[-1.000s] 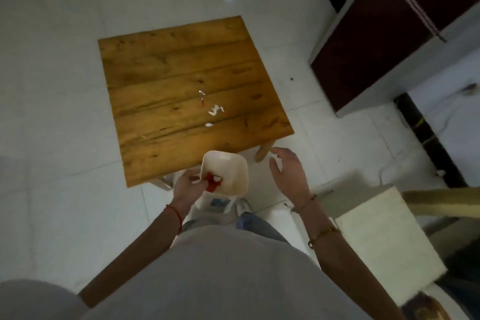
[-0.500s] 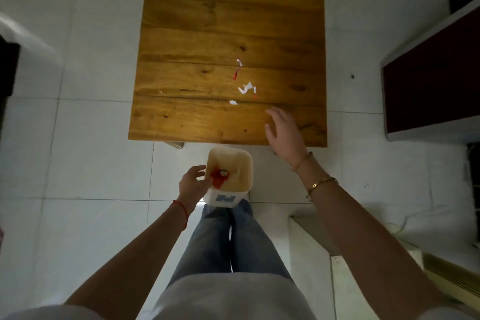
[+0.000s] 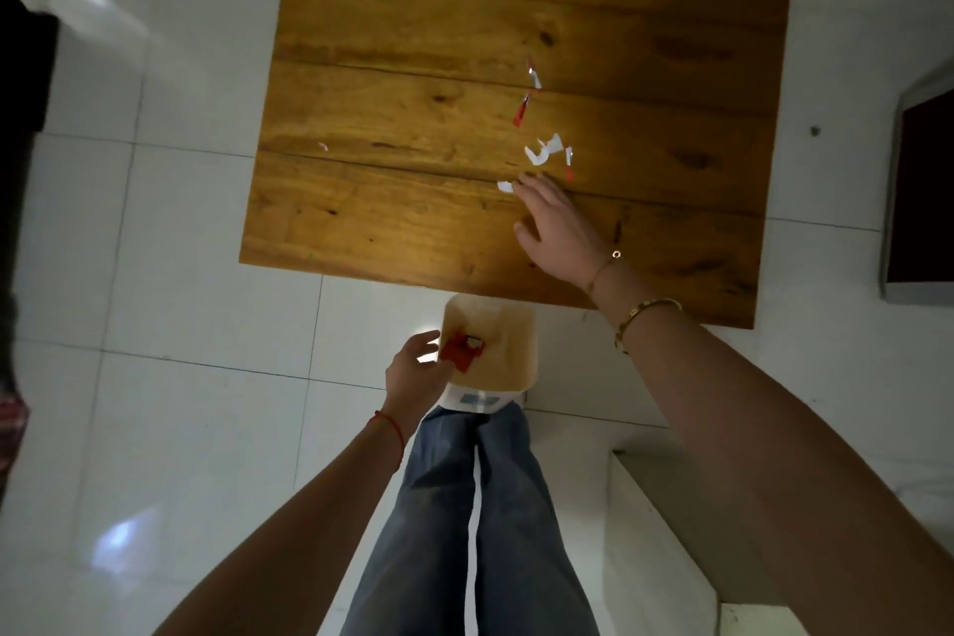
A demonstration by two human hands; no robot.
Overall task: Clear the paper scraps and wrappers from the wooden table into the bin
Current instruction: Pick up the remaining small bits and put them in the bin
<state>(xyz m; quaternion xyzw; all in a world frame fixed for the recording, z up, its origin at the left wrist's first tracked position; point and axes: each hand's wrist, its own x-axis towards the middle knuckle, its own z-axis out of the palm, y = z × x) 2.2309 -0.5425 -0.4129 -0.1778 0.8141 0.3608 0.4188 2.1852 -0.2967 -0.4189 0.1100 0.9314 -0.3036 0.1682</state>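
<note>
Now right hand [image 3: 555,217] has reached the scraps [image 3: 542,152].

A floor of large glossy white tiles [image 3: 170,232] with thin dark grout lines spread out on every side of the hands, catching a soft patch of reflected light [image 3: 121,535] well to the left of the left forearm and nearer the person. Far out to the right of the right hand stood a dark maroon cabinet [image 3: 924,191] with a pale grey frame, and below the right forearm a low pale block [image 3: 666,527] rested on the tiles. At the far left edge, beyond the left hand, rose a black shape [image 3: 20,129] too dim to identify.
</note>
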